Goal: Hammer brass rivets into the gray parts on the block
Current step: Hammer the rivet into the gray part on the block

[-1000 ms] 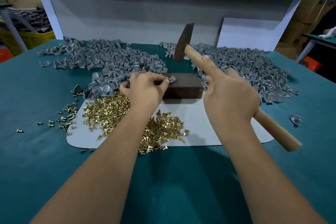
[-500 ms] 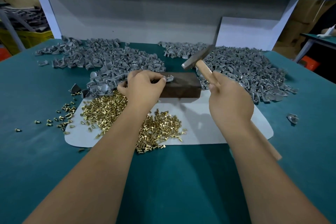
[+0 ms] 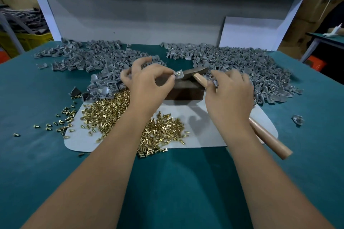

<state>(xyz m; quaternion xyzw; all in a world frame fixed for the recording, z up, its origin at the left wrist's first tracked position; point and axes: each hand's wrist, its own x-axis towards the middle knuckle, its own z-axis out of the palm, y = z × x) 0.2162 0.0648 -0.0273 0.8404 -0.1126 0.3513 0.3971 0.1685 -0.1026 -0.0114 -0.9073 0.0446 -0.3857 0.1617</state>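
Even overhead light, soft shadows, wide-angle distortion

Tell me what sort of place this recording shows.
Likely a small factory or workshop bench for manual assembly. Large heaps of identical gray parts and loose brass rivets cover a green table, with a hammer at a dark block.

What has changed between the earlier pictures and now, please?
The hammer, raised a second ago, has swung down; its head now lies low on the block beside the gray part. The right hand still grips the handle, and the left hand still pinches the part.
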